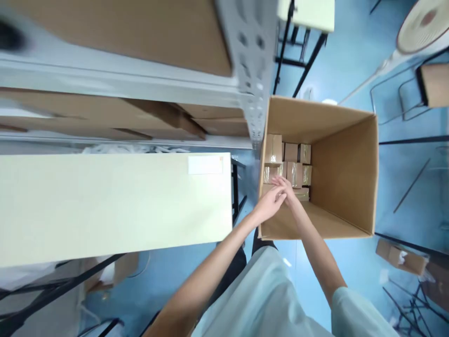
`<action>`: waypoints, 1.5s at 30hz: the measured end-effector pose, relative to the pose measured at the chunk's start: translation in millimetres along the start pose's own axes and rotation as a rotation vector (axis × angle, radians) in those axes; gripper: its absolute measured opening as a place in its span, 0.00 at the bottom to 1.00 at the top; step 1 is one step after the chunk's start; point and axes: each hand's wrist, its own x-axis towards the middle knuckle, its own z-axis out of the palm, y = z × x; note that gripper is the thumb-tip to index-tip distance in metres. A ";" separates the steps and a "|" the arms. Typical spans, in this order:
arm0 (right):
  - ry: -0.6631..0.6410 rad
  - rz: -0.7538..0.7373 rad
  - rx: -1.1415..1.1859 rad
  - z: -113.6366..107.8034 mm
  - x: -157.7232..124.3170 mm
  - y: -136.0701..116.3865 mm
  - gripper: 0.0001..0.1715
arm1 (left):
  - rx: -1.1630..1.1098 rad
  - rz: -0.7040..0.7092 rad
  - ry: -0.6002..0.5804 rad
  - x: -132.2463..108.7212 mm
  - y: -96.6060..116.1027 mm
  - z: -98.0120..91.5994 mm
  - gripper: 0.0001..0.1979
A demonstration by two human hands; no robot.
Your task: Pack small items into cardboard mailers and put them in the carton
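Observation:
Both hands are over a large open cardboard carton (343,164) that stands on the floor in front of me. My left hand (271,204) reaches in from the left, its fingers loosely bent and meeting my right hand (286,188). The right hand's fingers are stretched out toward the upper left, and no object shows in either hand. Beneath them, on the carton's left side, lie several small brown boxes (294,174) with shiny clear tape. The hands partly cover the nearest small boxes.
A long pale table (115,206) with a white label (205,165) runs along the left. Above it, a metal shelf rack (257,89) holds cardboard boxes and its post touches the view of the carton's left edge. A standing fan (423,23) and a stool (308,14) are farther off.

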 end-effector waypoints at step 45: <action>-2.071 -0.267 -0.876 926.7 -680.4 -52.4 0.21 | -0.797 -0.163 2.709 -975.1 -248.8 -241.4 0.27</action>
